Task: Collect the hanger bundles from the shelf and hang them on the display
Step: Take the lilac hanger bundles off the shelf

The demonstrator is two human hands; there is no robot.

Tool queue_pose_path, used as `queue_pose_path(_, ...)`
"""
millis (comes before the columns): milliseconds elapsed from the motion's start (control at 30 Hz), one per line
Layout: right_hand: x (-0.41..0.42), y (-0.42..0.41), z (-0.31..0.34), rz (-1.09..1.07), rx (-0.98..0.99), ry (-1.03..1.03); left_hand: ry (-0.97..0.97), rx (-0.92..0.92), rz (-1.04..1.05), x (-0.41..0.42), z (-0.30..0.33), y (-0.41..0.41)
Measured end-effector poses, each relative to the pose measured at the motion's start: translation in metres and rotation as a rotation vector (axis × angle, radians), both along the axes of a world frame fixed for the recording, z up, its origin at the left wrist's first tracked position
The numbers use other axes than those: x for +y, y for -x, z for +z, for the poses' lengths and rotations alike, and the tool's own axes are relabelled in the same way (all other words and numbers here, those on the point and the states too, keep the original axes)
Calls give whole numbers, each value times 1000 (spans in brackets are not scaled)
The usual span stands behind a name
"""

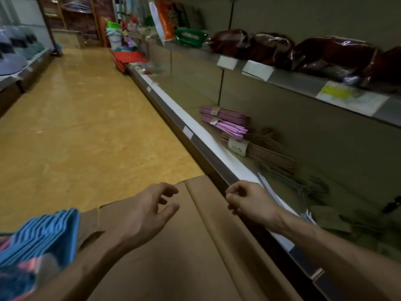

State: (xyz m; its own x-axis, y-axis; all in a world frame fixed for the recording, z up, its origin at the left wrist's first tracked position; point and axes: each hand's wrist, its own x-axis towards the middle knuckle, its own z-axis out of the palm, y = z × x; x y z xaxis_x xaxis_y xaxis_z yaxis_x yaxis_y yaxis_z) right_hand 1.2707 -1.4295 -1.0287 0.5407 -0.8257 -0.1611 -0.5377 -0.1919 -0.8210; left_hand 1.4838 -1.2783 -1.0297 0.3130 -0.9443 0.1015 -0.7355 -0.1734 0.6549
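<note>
Closest to me lies a brown cardboard box, its flaps spread flat under both of my forearms, and at its near left corner I see a stack of blue hangers with some pink ones under them. My left hand hovers over the cardboard with fingers and thumb loosely curved and apart, holding nothing. My right hand hangs just above the front edge of the lower shelf, its fingers curled in toward the palm; I see nothing in them, though the blur keeps me from being certain. On that shelf the hanger bundles lie well beyond my right hand: two pink bundles with paper bands toward the back wall, and a brown bundle with a white label just beside them, nearer the front edge. Closer to my right arm some thin grey wire hangers sprawl across the shelf. The shelf's front edge carries a white strip with price tags. The upper shelf holds dark red shiny packages along its length and a green pack toward the far end. To my left the yellow floor runs down the aisle, with another shelf of grey caps along its far left edge.
</note>
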Motion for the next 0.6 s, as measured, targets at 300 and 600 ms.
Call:
queue_pose_path(300, -41, -4, 46, -151, -113, -97, 127, 349, 98, -24, 98, 21)
queue_pose_path(600, -66, -45, 133, -157, -242, -188, 208, 506, 332, 8, 252, 10)
